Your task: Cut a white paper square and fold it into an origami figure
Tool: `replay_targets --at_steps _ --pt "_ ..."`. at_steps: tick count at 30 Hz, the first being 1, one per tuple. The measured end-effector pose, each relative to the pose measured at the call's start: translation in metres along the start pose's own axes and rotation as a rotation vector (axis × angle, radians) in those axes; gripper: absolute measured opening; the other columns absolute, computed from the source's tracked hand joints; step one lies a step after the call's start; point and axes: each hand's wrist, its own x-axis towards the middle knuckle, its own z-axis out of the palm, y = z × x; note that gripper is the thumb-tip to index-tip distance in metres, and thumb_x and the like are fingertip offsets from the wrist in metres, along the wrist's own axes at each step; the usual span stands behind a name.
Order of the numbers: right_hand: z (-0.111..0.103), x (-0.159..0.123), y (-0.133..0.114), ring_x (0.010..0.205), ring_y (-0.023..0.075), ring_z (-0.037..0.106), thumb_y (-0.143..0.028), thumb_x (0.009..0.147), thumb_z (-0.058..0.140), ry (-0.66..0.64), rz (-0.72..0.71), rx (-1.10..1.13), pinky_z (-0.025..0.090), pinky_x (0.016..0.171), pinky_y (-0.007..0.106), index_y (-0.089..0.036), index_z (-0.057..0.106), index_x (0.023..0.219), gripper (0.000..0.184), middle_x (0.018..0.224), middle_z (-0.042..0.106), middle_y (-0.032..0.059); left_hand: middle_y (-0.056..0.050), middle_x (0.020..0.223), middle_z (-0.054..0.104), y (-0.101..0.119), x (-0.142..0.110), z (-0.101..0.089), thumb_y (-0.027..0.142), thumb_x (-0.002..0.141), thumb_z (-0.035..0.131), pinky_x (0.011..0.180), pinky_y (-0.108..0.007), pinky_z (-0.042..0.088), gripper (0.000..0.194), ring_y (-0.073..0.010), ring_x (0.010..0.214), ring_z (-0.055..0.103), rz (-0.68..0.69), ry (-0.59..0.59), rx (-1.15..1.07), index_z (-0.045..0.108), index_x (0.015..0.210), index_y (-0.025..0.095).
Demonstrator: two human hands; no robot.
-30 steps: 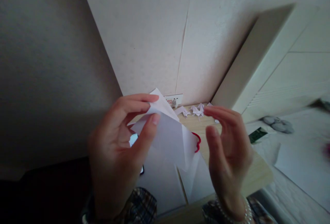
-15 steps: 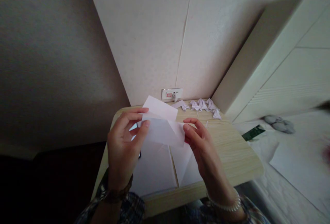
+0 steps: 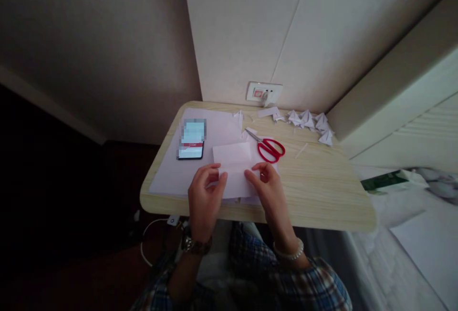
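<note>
A creased sheet of white paper point(image 3: 232, 154) is held low over the table between my two hands. Its lower left edge is pinched between thumb and fingers of my left hand point(image 3: 204, 199). On the opposite side, my right hand point(image 3: 267, 188) pinches the lower right edge. Beneath it lie larger white sheets point(image 3: 168, 177). Red-handled scissors point(image 3: 269, 148) rest just beyond my right hand, their blades pointing to the far left. A phone point(image 3: 193, 140) with a lit screen lies on the sheets, beyond my left hand.
Several small folded paper pieces point(image 3: 307, 119) line the far right of the wooden table point(image 3: 315, 182). A wall socket point(image 3: 265, 93) with a plug sits behind them. To the right, a green and white packet point(image 3: 384, 181) lies on a white padded surface point(image 3: 375, 211).
My hands have lowered the paper towards the table, and its raised upper flap now lies flatter. The view has tilted down and left, bringing the scissors and whole phone into sight.
</note>
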Motion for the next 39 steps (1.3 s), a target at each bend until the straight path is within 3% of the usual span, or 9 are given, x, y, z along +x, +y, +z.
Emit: replay_targets --at_steps 7,10,12,14,17,24,32,36,39 --pt "-0.014 -0.003 0.014 0.107 0.0239 0.065 -0.034 0.095 0.062 0.146 0.051 -0.108 0.057 0.089 0.045 -0.017 0.059 0.127 0.036 0.128 0.063 0.0101 -0.010 0.128 0.063 0.004 0.008 0.033 0.034 0.094 0.062 0.088 -0.047 0.057 0.037 -0.0247 0.107 0.065 -0.025 -0.028 0.162 0.058 0.128 0.019" --pt "-0.017 0.002 0.013 0.104 0.0230 0.066 -0.034 0.095 0.062 0.245 0.040 -0.148 0.057 0.087 0.044 -0.016 0.060 0.123 0.034 0.123 0.064 0.0096 -0.011 0.118 0.065 0.007 0.013 0.045 0.030 0.090 0.066 0.079 -0.040 0.059 0.020 -0.0225 0.094 0.067 -0.005 -0.004 0.210 0.068 0.100 0.014" --pt "-0.017 0.003 0.011 0.093 0.0214 0.065 -0.034 0.089 0.067 0.315 0.014 -0.174 0.055 0.083 0.042 -0.015 0.064 0.104 0.025 0.104 0.067 0.0064 -0.011 0.110 0.065 0.007 0.015 0.049 0.026 0.084 0.070 0.070 -0.035 0.058 0.015 -0.0203 0.084 0.066 0.010 0.021 0.230 0.065 0.077 0.015" --pt "-0.016 0.003 0.008 0.080 0.0197 0.060 -0.034 0.081 0.071 0.358 -0.015 -0.191 0.050 0.078 0.038 -0.018 0.057 0.083 0.021 0.083 0.063 0.0012 -0.011 0.107 0.066 0.006 0.017 0.051 0.023 0.081 0.071 0.066 -0.033 0.057 0.016 -0.0197 0.081 0.066 0.019 0.042 0.247 0.061 0.070 0.017" --pt "-0.011 0.000 0.005 0.073 0.0190 0.055 -0.035 0.075 0.069 0.363 -0.042 -0.209 0.044 0.071 0.035 -0.023 0.049 0.075 0.024 0.075 0.056 -0.0019 -0.009 0.106 0.067 0.003 0.018 0.048 0.022 0.079 0.071 0.064 -0.031 0.057 0.013 -0.0201 0.082 0.066 0.021 0.072 0.274 0.061 0.071 0.018" --pt "-0.002 -0.012 0.004 0.062 0.0172 0.051 -0.035 0.074 0.067 0.314 -0.053 -0.234 0.041 0.059 0.031 -0.022 0.052 0.085 0.023 0.072 0.055 -0.0022 -0.009 0.106 0.068 -0.004 0.017 0.037 0.021 0.079 0.071 0.071 -0.034 0.058 0.010 -0.0229 0.090 0.068 0.009 0.110 0.325 0.065 0.086 0.018" --pt "-0.001 -0.015 0.006 0.054 0.0147 0.050 -0.029 0.082 0.060 0.222 -0.098 -0.230 0.042 0.053 0.028 -0.021 0.059 0.086 0.010 0.062 0.053 -0.0042 -0.015 0.115 0.070 -0.005 0.011 0.036 0.012 0.081 0.071 0.089 -0.046 0.056 0.049 -0.0304 0.105 0.069 0.018 0.082 0.373 0.055 0.127 0.013" --pt "-0.003 -0.016 0.008 0.056 0.0154 0.052 -0.027 0.085 0.058 0.191 -0.138 -0.248 0.043 0.054 0.028 -0.020 0.061 0.088 0.009 0.066 0.055 -0.0022 -0.015 0.111 0.070 -0.003 0.010 0.034 0.008 0.085 0.066 0.092 -0.044 0.055 0.031 -0.0291 0.105 0.068 0.103 0.015 0.402 0.063 0.116 0.010" --pt "-0.004 -0.016 0.009 0.069 0.0184 0.058 -0.025 0.085 0.057 0.158 -0.190 -0.279 0.049 0.063 0.032 -0.019 0.066 0.095 0.015 0.083 0.064 0.0040 -0.011 0.098 0.070 -0.003 0.008 0.031 0.007 0.086 0.063 0.087 -0.042 0.056 0.017 -0.0271 0.094 0.069 0.141 -0.067 0.420 0.070 0.101 0.012"
